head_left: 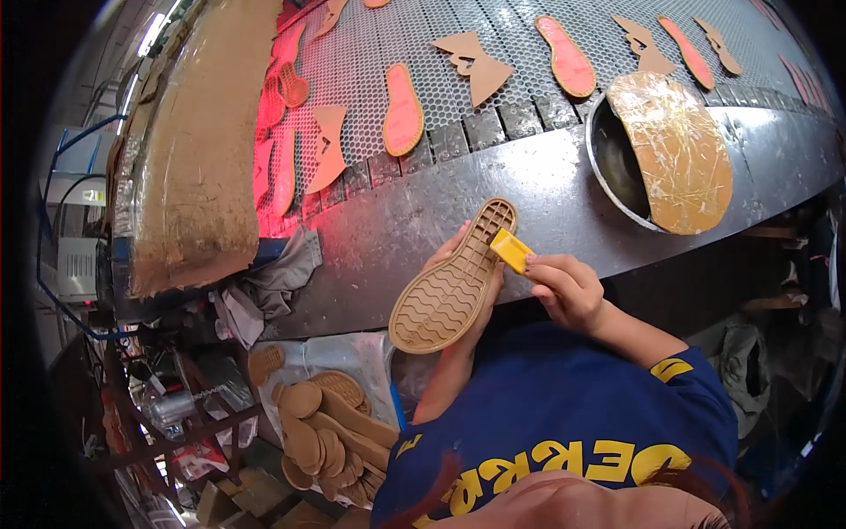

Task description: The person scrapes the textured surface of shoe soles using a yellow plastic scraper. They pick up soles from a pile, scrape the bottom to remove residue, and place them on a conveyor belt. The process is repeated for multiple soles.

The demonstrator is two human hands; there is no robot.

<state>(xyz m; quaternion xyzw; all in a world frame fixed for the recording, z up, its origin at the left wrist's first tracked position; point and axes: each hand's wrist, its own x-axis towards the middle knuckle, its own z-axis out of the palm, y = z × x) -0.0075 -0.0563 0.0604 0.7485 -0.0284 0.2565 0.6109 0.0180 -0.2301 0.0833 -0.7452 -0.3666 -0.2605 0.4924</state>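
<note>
My left hand (458, 251) holds a tan rubber shoe sole (449, 286) from behind, with its wavy tread facing me and its long axis tilted up to the right. My right hand (568, 289) pinches a small yellow block (511, 249) and presses it against the sole's upper right edge. Both hands hover in front of a grey metal table edge (546, 189), just above my blue shirt.
Behind the table edge runs a mesh conveyor (370, 44) carrying several orange insoles (403, 112) and tan cut pieces (476, 62). A round metal pot (617, 163) sits half covered by a tan sheet. Worn cardboard (198, 150) lies at left; a pile of soles (330, 428) lies at lower left.
</note>
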